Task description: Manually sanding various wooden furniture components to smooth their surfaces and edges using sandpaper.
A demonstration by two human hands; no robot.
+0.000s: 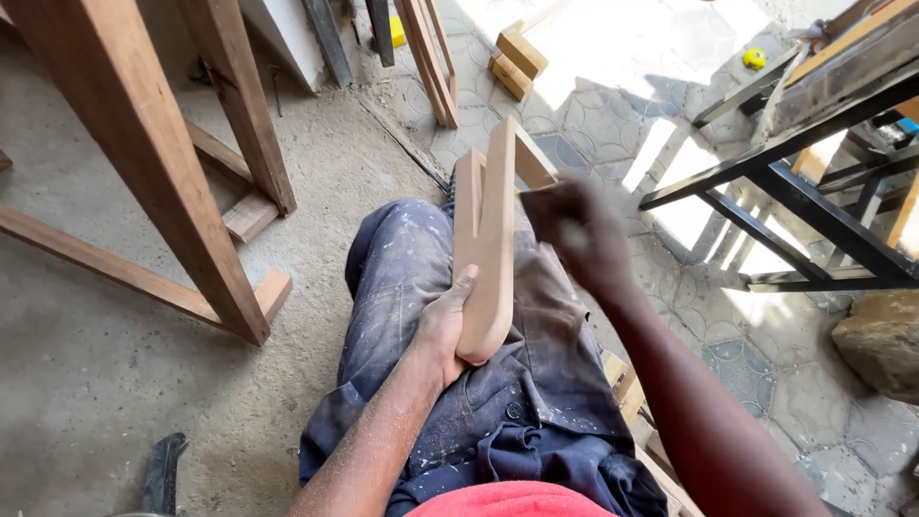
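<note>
The left hand point(446, 325) grips the lower end of a forked wood piece point(485, 239), which rests upright along the person's lap on dusty blue trousers point(402, 278). The right hand point(579, 239), blurred, pinches a dark sanding sheet point(544, 206) against the piece's right edge. A timber frame point(144, 163) stands left, a black metal frame point(814, 191) right, wood blocks point(517, 59) beyond.

Pale brown wooden piece point(485, 249) over dusty, paint-speckled blue-grey trousers point(402, 287); beyond it, grey floor tiles point(613, 105) with a curved-line pattern; to its right, black metal frame point(804, 201); far beyond, yellow tape measure point(754, 58).
</note>
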